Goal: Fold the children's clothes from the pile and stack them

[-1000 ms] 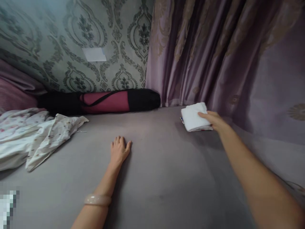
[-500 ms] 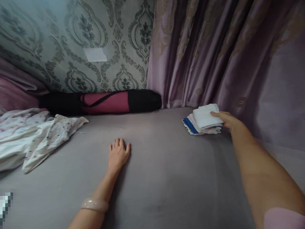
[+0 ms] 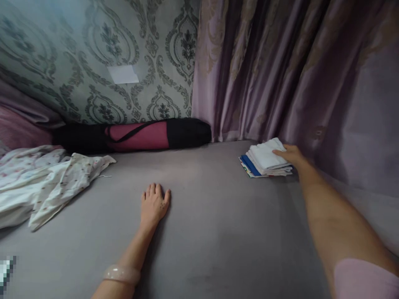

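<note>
My left hand (image 3: 154, 206) lies flat on the grey bed sheet (image 3: 199, 224), fingers spread, holding nothing. Far to the right, my right hand (image 3: 292, 156) is at a small stack of folded cloths. Its thumb rests across the folded white cloth (image 3: 266, 153) on top, while the other fingers are at the right edge, partly hidden. Lower in the stack a folded blue cloth (image 3: 251, 166) and a multicoloured edge stick out to the left.
Crumpled white printed fabric (image 3: 59, 185) lies at the left. A long black and pink bag (image 3: 140, 135) runs along the patterned wall. Purple curtains (image 3: 243, 83) hang behind the stack. A blurred pale object (image 3: 5, 270) shows at the lower left.
The top white cloth lies lower and flatter on the stack. My right hand has shifted slightly left over its edge. My left hand stays in place on the sheet.
</note>
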`<state>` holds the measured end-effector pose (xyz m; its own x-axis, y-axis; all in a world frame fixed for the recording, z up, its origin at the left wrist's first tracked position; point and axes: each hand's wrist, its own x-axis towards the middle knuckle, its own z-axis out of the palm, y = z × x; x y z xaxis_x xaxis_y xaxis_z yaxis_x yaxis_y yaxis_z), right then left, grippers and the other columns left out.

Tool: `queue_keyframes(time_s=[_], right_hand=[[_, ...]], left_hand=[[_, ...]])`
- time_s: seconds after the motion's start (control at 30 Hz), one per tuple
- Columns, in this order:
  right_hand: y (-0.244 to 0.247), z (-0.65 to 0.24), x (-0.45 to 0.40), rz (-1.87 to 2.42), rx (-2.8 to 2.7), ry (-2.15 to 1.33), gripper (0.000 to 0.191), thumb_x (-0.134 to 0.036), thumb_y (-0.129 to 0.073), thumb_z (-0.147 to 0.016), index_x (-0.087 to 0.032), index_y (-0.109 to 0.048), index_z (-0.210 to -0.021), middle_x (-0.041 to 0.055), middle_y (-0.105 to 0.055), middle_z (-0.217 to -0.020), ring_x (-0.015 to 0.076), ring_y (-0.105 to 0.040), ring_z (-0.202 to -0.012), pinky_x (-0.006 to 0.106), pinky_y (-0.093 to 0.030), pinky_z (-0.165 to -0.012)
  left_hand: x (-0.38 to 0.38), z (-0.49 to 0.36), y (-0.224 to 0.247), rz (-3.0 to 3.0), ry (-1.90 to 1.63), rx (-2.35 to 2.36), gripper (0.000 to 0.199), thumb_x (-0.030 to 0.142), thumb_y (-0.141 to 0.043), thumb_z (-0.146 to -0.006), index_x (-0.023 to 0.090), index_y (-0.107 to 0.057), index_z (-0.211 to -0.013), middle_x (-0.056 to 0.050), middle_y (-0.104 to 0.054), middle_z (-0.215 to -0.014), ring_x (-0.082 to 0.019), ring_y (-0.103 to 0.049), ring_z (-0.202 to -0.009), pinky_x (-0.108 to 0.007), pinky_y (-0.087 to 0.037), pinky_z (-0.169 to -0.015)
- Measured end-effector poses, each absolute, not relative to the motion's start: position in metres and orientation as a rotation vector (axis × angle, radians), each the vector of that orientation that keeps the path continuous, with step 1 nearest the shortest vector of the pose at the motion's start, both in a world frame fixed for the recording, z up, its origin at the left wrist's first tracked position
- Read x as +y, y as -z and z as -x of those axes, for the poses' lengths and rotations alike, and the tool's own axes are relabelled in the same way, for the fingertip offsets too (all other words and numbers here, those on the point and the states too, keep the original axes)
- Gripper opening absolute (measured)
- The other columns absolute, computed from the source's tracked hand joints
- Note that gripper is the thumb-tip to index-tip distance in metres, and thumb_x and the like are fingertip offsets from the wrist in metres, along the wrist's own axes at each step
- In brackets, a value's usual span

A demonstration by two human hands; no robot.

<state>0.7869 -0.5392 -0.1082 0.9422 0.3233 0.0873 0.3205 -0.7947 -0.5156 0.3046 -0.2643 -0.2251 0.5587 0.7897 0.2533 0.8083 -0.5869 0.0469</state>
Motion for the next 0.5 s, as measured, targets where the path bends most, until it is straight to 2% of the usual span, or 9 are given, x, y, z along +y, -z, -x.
queue_keyframes(time_s=[0.13, 0.27, 0.4, 0.5], right_hand=[[0.111, -0.772, -0.539, 2.725, -0.466, 0.242, 0.053, -0.038, -0.06, -0.089, -0.012, -0.051, -0.134, 0.0196, -0.059, -0.126, 0.0241, -0.054, -0.106, 0.032, -0.035, -0.081], [0.117, -0.759, -0.538, 2.78, -0.531, 0.509, 0.045, -0.031, -0.043, -0.097, -0.007, -0.048, -0.135, 0.0236, -0.054, -0.13, 0.0272, -0.049, -0.115, 0.037, -0.031, -0.088], [0.12, -0.755, -0.526, 2.781, -0.619, 0.422, 0.047, -0.033, -0.032, -0.099, -0.006, -0.045, -0.136, 0.0236, -0.05, -0.134, 0.0279, -0.046, -0.12, 0.038, -0.032, -0.092], [0.124, -0.757, -0.512, 2.808, -0.642, 0.283, 0.054, -0.038, -0.02, -0.101, -0.006, -0.041, -0.139, 0.0239, -0.045, -0.14, 0.031, -0.04, -0.127, 0.044, -0.031, -0.098]], left_hand=[[-0.264, -0.305, 0.225, 2.708, 0.373, -1.388, 0.055, 0.045, -0.028, -0.095, 0.007, -0.052, -0.126, -0.019, -0.048, -0.14, -0.033, -0.04, -0.132, -0.047, -0.031, -0.108], [-0.263, -0.305, 0.226, 2.701, 0.378, -1.38, 0.055, 0.045, -0.028, -0.094, 0.007, -0.052, -0.126, -0.019, -0.049, -0.139, -0.033, -0.041, -0.132, -0.047, -0.031, -0.108], [-0.264, -0.305, 0.226, 2.699, 0.368, -1.389, 0.055, 0.045, -0.028, -0.095, 0.007, -0.052, -0.127, -0.019, -0.048, -0.14, -0.032, -0.04, -0.133, -0.047, -0.031, -0.108], [-0.265, -0.305, 0.224, 2.697, 0.358, -1.396, 0.056, 0.045, -0.028, -0.095, 0.007, -0.051, -0.128, -0.019, -0.048, -0.141, -0.032, -0.04, -0.133, -0.047, -0.03, -0.108]])
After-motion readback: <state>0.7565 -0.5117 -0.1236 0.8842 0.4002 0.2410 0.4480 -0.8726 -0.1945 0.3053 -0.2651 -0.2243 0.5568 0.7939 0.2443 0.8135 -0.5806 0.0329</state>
